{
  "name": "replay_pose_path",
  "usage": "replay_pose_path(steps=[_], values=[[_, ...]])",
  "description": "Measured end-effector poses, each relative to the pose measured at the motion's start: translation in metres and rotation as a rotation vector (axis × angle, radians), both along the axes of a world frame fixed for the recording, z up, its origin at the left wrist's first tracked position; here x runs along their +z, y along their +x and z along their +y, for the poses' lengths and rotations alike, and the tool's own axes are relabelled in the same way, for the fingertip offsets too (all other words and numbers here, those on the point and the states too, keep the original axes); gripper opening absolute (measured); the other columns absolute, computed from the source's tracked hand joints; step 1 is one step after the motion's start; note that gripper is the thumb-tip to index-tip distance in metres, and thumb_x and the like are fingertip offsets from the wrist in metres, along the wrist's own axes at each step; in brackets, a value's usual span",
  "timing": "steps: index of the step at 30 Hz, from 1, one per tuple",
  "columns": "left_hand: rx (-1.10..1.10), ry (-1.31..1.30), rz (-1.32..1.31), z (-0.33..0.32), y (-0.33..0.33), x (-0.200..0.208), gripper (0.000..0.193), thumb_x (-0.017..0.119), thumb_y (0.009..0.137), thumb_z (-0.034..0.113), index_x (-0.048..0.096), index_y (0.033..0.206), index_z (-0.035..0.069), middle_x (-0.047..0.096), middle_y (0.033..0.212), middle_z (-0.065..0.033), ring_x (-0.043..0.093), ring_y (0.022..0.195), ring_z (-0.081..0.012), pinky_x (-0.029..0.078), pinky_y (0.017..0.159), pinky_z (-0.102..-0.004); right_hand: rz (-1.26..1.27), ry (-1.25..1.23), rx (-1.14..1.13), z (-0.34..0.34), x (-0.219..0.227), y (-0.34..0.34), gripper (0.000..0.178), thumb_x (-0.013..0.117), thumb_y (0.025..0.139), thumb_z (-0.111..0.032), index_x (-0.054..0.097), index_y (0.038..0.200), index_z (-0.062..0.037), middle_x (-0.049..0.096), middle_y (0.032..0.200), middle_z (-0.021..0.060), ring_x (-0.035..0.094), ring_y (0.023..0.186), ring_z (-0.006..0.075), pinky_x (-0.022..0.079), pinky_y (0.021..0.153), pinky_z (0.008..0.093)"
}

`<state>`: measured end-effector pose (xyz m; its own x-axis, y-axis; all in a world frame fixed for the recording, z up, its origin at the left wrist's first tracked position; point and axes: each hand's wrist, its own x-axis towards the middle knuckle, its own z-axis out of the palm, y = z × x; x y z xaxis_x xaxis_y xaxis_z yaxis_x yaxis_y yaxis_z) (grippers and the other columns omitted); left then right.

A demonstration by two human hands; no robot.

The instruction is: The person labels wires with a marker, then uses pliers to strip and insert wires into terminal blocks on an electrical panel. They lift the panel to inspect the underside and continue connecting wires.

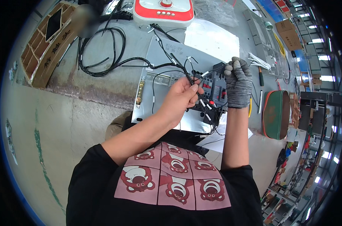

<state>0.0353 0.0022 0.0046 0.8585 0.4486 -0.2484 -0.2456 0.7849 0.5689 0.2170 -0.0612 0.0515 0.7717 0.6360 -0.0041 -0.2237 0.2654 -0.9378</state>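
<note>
Bare, my left hand [181,95] closes around a bundle of black wires [167,65] over a grey metal mounting plate [161,48]. Several wire ends with white marker sleeves fan out below it. My right hand [238,83], in a grey knit glove, is raised at the plate's right side, its fingers pinched on a single black wire [217,69] that stretches from the bundle. Dark circuit breakers [218,89] with red parts sit on the plate between the hands, partly covered by wires. A brass terminal strip [140,91] is fixed near the plate's left edge.
Coiled black cable [120,56] lies left of the plate. Farther left stands a compartmented wooden box [44,69] with a phone [54,25] on it. Behind is a red-and-white machine [163,18]. White cable ties [260,61], a screwdriver [261,77] and a green bin [273,115] are at right.
</note>
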Motion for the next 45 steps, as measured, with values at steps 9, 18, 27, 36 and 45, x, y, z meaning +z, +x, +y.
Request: replay_pose_path(steps=[9,18,27,36,45], values=[[0.024,0.015,0.036,0.000,-0.001,0.004,0.023,0.046,0.097,0.007,0.044,0.120,0.006,0.054,0.090,-0.0048,0.038,0.061,-0.0057,0.031,0.054,-0.0200,-1.699,-0.439,0.242,0.006,0.067,-0.036,0.022,0.067,0.077,-0.006,0.065,0.099,-0.0088,0.065,0.103,0.0051,0.061,0.098,0.0222,0.048,0.087,0.0350],[-0.043,0.054,-0.031,0.005,-0.004,0.002,0.039,0.043,0.088,-0.002,0.038,0.126,0.001,0.056,0.095,-0.0062,0.039,0.065,-0.0072,0.032,0.058,-0.0214,-1.986,-0.611,0.890,0.031,0.055,-0.033,0.014,0.066,0.068,-0.020,0.068,0.080,-0.0138,0.060,0.086,0.0021,0.057,0.089,0.0233,0.044,0.084,0.0399],[-0.014,0.139,-0.031,0.005,-0.004,0.002,0.019,0.045,0.092,-0.001,0.044,0.111,0.001,0.053,0.085,-0.0033,0.039,0.064,-0.0077,0.032,0.057,-0.0224,-2.065,-0.688,1.032,0.043,0.060,-0.041,0.022,0.068,0.066,-0.022,0.065,0.084,-0.0086,0.056,0.085,0.0062,0.055,0.088,0.0270,0.043,0.079,0.0404],[-0.004,0.091,0.025,0.009,-0.005,0.009,0.009,0.047,0.095,0.004,0.047,0.104,0.001,0.049,0.079,-0.0017,0.038,0.063,-0.0076,0.032,0.056,-0.0211,-1.918,-0.497,0.481,0.019,0.069,-0.061,0.017,0.065,0.074,-0.010,0.066,0.090,-0.0066,0.064,0.093,0.0096,0.061,0.089,0.0279,0.048,0.078,0.0401],[-0.024,0.094,0.074,0.008,0.000,0.003,0.006,0.054,0.094,0.008,0.053,0.096,0.003,0.049,0.074,0.0011,0.042,0.060,-0.0056,0.032,0.052,-0.0204,-1.083,-0.777,0.135,-0.033,0.002,-0.092,0.019,0.061,0.086,-0.011,0.063,0.104,-0.0036,0.066,0.092,0.0175,0.064,0.084,0.0350,0.051,0.075,0.0402]])
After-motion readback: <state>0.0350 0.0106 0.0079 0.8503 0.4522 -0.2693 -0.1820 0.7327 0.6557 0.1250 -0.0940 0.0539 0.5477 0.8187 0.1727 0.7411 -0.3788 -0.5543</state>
